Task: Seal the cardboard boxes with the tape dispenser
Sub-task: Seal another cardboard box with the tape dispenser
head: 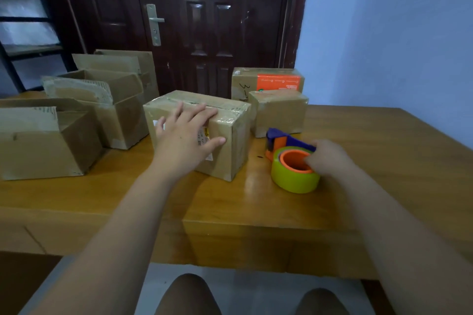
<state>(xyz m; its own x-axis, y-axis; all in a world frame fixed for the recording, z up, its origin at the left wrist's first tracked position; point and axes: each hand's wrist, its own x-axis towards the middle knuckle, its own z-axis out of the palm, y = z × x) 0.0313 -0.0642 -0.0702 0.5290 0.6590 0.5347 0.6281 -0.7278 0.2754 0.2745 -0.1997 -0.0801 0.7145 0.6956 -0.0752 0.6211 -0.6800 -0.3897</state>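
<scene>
On the wooden table (371, 148), we rest our left hand (186, 133) with fingers spread on the taped middle box (238, 140), while our right hand (330, 158) curls its fingers round the tape dispenser (294, 179), lying just right of that box

The tape dispenser (289, 142) has a dark blue body, an orange hub (288, 158) and a yellow-green tape roll (294, 180), while the plain brown cardboard boxes (238, 140), the rear box (243, 79) bearing an orange label (277, 82), sit on a honey-brown wood-grain table (384, 151) before a dark red-brown door (204, 38) and a pale blue wall (384, 33).
</scene>
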